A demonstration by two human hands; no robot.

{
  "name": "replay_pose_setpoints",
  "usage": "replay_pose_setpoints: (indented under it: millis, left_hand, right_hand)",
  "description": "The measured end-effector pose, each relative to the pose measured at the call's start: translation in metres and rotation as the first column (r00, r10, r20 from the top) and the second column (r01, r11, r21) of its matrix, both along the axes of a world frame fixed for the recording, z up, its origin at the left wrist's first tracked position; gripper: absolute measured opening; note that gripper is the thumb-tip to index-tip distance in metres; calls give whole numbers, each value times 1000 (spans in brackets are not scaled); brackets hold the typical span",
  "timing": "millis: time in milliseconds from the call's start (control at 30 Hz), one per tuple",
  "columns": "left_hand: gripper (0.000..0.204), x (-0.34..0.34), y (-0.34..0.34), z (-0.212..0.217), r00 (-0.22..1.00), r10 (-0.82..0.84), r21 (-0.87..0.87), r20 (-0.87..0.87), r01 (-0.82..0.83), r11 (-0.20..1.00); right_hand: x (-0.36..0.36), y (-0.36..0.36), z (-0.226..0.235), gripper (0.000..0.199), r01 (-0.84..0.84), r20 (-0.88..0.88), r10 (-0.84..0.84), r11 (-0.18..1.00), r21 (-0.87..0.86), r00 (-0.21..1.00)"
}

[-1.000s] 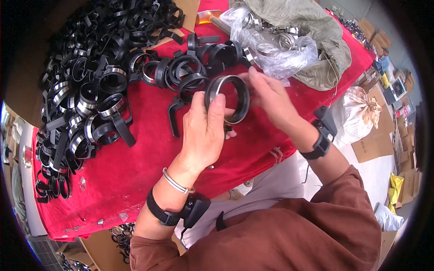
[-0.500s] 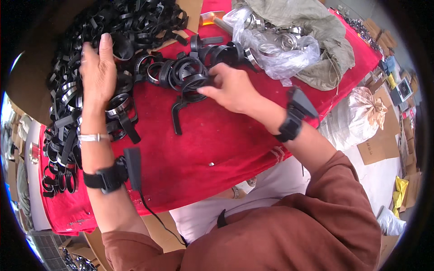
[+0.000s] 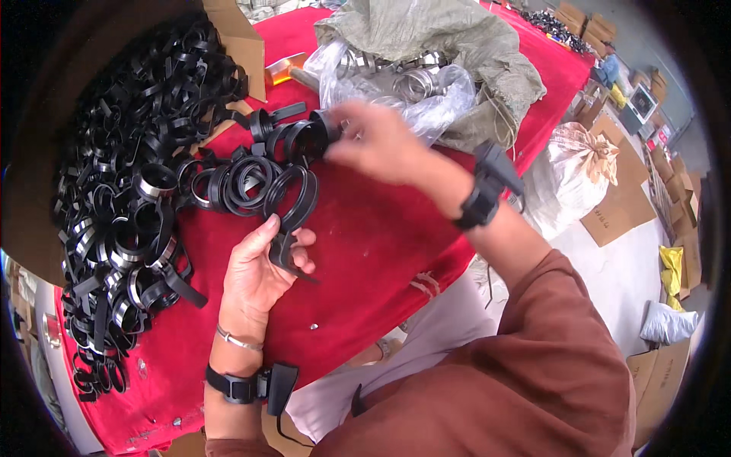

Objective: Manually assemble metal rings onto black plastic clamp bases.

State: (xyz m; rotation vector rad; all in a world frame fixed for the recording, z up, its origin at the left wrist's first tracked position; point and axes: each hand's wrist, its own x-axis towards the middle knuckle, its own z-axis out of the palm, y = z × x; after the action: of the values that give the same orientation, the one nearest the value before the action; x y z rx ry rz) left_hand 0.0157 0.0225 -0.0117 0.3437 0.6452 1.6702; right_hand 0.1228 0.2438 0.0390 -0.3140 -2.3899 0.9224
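Note:
My left hand [image 3: 257, 266] grips the flat handle of a black ring [image 3: 311, 199], with the thumb on one side and the fingers curled round the other. The ring stands tilted up in front of the hand. Beside it, several more black rings [image 3: 245, 183] lie together on the red cloth. My right hand [image 3: 381, 145] is blurred by motion at the far end of this row, its fingers around a silver metal ring [image 3: 346, 129]; whether they grip it cannot be made out.
A large heap of black handled rings [image 3: 129, 160] spreads over the left side of the red-covered table [image 3: 365, 266], against a cardboard box [image 3: 240, 46]. At the back, a grey-green sack [image 3: 426, 30] and clear plastic bag [image 3: 449, 99] hold silver rings. A tied white sack [image 3: 567, 171] stands at right.
My left hand has come from the heap toward the middle and taken the black ring's handle. My right hand has left that ring and moved toward the silver ring. The view has shifted.

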Motion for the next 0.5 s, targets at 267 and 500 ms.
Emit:
replay_pose_setpoints:
  millis: [267,500]
  left_hand:
    - [31,-21,2,-7,988,150,217,26,-152,964]
    - [28,-13,-3,-4,946,322,250,-38,-303,920]
  right_hand:
    - [-21,110,-1,87,204,374,-507,764,612,776]
    - [3,60,-6,75,187,-40,-211,745,641,977]
